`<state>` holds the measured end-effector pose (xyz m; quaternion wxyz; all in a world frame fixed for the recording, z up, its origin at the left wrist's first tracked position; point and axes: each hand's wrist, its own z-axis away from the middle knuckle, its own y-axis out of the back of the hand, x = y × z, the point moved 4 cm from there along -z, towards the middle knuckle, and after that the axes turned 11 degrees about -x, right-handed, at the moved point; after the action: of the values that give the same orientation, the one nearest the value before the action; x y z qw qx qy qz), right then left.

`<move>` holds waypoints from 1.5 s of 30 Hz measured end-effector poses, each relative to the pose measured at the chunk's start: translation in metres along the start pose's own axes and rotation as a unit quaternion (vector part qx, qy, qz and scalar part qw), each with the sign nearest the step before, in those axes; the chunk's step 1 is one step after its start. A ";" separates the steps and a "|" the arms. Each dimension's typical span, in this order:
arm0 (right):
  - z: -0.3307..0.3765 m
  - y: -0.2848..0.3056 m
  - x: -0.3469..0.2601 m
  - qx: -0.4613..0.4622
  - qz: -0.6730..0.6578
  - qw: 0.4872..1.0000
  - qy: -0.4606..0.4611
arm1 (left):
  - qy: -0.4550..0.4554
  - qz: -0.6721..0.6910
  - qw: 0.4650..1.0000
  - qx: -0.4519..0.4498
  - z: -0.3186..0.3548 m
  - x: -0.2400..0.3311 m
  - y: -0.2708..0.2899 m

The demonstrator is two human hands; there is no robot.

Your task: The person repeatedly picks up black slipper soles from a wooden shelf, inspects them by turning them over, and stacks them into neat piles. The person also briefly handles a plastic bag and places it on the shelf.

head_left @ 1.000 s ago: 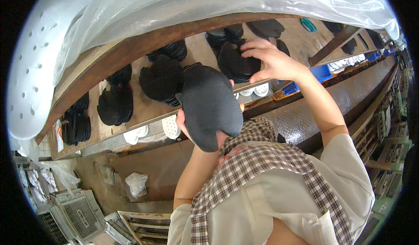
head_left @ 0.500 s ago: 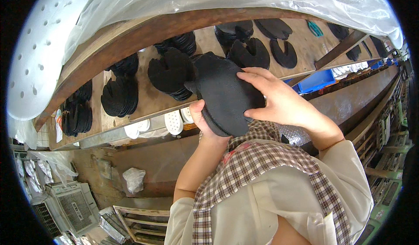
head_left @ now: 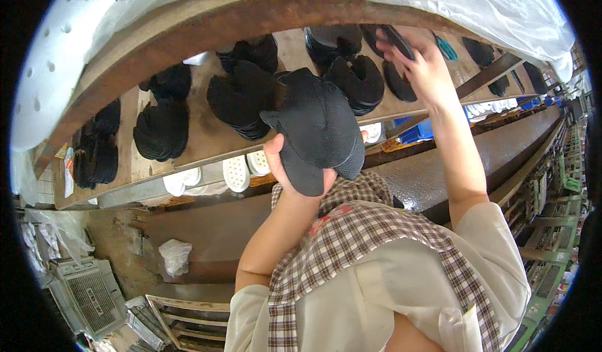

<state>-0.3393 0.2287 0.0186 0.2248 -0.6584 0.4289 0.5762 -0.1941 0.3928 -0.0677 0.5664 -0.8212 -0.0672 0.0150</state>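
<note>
Left hand (head_left: 290,164) gripping black cap (head_left: 316,129), right hand (head_left: 421,63) on black piece (head_left: 397,40)

We see a black mesh-textured cap (head_left: 316,132) up front, black stacked pieces (head_left: 241,95) on a brown wooden shelf (head_left: 207,136), white perforated soles (head_left: 237,173) below. Our apron (head_left: 351,239) is brown-and-white check over cream. There's a blue crate (head_left: 417,131), possibly plastic.

A single head-worn fisheye view is given, directed at the nearby shelf (head_left: 207,132). Straight edges are bent toward the rim.
</note>
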 end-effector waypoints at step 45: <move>0.031 -0.048 -0.040 -0.322 0.324 0.866 0.205 | 0.003 -0.090 0.993 0.080 -0.012 -0.005 0.003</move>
<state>-0.3163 0.2911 0.0399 -0.2919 -0.6216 0.4452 0.5746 -0.1977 0.3799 -0.0666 0.6296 -0.7639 -0.1374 -0.0331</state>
